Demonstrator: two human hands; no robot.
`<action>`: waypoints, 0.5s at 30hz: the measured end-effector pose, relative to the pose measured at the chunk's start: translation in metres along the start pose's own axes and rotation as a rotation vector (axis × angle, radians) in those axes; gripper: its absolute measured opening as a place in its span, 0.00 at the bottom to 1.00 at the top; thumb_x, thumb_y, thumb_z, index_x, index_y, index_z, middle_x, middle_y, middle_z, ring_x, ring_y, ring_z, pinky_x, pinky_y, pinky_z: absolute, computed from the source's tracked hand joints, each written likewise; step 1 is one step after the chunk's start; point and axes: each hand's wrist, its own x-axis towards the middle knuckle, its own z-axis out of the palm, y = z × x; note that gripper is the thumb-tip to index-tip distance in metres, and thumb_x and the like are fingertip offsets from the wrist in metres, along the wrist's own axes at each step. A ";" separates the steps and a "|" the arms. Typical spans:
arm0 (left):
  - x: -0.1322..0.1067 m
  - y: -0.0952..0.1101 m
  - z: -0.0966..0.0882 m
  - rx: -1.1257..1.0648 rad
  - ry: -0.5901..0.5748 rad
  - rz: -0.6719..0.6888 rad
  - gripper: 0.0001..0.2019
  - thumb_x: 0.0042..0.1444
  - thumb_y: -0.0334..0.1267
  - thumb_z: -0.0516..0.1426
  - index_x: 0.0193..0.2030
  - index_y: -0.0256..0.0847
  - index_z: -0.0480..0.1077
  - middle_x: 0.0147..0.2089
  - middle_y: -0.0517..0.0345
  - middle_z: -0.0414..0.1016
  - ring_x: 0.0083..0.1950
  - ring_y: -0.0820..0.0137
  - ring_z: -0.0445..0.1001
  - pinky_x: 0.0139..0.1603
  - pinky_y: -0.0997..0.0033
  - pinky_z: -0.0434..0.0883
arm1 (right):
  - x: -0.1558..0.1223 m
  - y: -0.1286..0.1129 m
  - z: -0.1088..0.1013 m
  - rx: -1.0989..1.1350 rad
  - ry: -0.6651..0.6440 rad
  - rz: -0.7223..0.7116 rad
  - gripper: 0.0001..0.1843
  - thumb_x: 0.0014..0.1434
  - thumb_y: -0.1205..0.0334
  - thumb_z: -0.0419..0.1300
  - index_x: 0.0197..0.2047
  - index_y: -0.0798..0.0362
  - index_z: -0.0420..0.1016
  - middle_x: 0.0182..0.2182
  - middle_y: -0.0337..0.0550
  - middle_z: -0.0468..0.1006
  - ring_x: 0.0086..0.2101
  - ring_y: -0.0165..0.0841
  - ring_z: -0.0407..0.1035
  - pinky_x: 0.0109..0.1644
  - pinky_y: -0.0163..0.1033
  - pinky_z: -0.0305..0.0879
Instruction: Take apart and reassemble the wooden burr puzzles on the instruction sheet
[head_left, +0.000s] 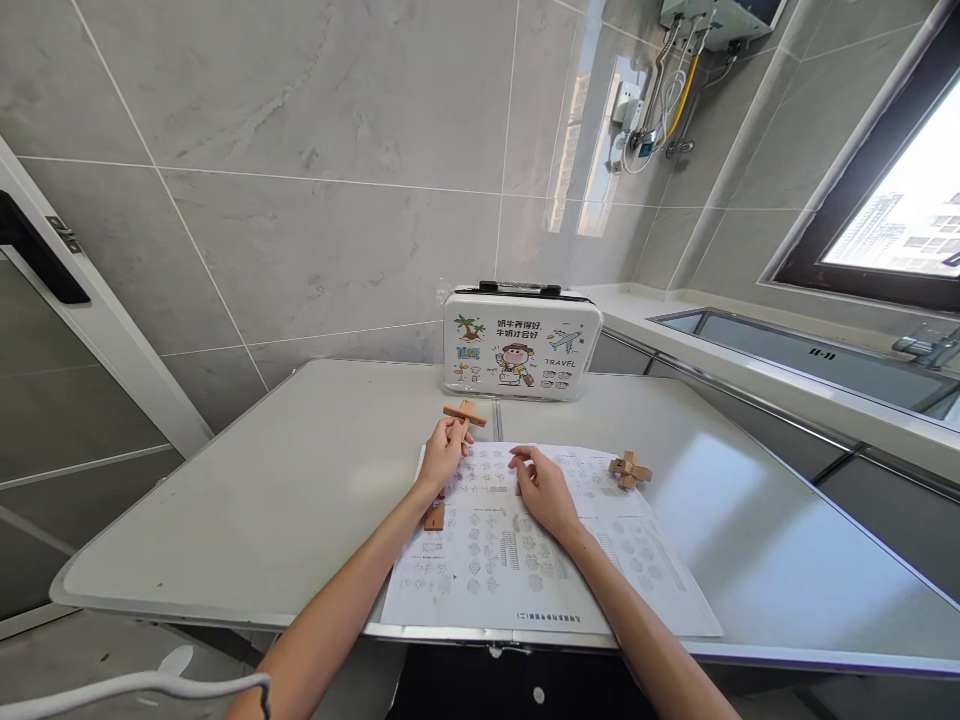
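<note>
My left hand (442, 458) is closed on some wooden puzzle pieces (466, 413), which form a small cross above the sheet's far left edge. My right hand (547, 492) rests over the middle of the printed paper sheet (495, 592), its fingers loosely bent and apart, with nothing seen in them. Beside my left wrist lies a loose wooden puzzle piece (434, 517) on the paper, partly hidden by the forearm. An interlocked wooden burr puzzle (630, 469) sits at the sheet's right edge. Small puzzle drawings cover the sheet.
A white cartoon-printed case (523, 345) in clear wrap stands upright at the back of the folding table (247, 500). Behind it is a tiled wall. To the right runs a counter with a sink (810, 350); a white cable (150, 685) crosses the lower left.
</note>
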 end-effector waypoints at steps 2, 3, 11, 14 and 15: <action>0.003 0.000 -0.006 0.038 0.025 0.013 0.15 0.68 0.52 0.51 0.45 0.42 0.68 0.35 0.59 0.77 0.29 0.72 0.71 0.31 0.72 0.67 | -0.001 0.000 0.000 -0.025 -0.027 -0.038 0.12 0.68 0.57 0.51 0.47 0.48 0.75 0.39 0.44 0.83 0.27 0.35 0.72 0.35 0.42 0.68; 0.005 0.000 -0.009 0.056 0.042 0.019 0.15 0.68 0.52 0.51 0.45 0.43 0.68 0.35 0.59 0.77 0.30 0.71 0.71 0.32 0.71 0.66 | -0.001 0.000 0.000 -0.035 -0.035 -0.054 0.12 0.68 0.58 0.52 0.45 0.47 0.76 0.37 0.43 0.83 0.27 0.36 0.71 0.36 0.42 0.67; 0.002 -0.010 -0.008 0.098 0.023 -0.023 0.13 0.68 0.49 0.50 0.45 0.42 0.68 0.34 0.57 0.78 0.31 0.69 0.71 0.33 0.69 0.65 | -0.002 -0.002 0.000 -0.079 -0.057 -0.085 0.12 0.68 0.60 0.51 0.44 0.47 0.76 0.34 0.42 0.83 0.28 0.36 0.70 0.36 0.42 0.65; -0.005 -0.013 0.003 0.072 -0.006 -0.021 0.14 0.69 0.49 0.50 0.46 0.42 0.69 0.35 0.57 0.78 0.32 0.69 0.72 0.35 0.70 0.66 | -0.004 -0.007 0.000 -0.068 -0.104 -0.085 0.11 0.66 0.63 0.53 0.43 0.47 0.77 0.33 0.39 0.83 0.28 0.35 0.71 0.36 0.41 0.66; -0.007 -0.014 0.007 0.060 -0.014 -0.020 0.14 0.69 0.49 0.50 0.46 0.42 0.69 0.35 0.57 0.78 0.32 0.69 0.72 0.35 0.70 0.67 | -0.005 -0.010 0.001 -0.059 -0.125 -0.087 0.11 0.65 0.64 0.53 0.43 0.47 0.78 0.34 0.39 0.83 0.29 0.35 0.71 0.36 0.40 0.66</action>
